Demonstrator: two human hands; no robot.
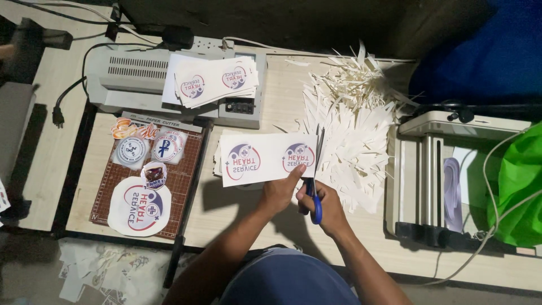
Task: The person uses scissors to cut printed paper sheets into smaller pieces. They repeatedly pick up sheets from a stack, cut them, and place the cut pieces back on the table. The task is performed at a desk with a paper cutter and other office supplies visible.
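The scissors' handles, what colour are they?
Blue, seen in the head view: the scissors are held in the right hand.

A single head-worn camera looked almost straight down on the bench [237,217] from close above the person's arms. The wearer sat at the 6 o'clock edge, facing 12 o'clock toward the dark wall. There was no second view to share any part.

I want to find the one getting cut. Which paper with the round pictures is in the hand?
The sheet mid-table: the left hand pinches its bottom edge and the scissors meet its right side. The stack on the laminator lies untouched.
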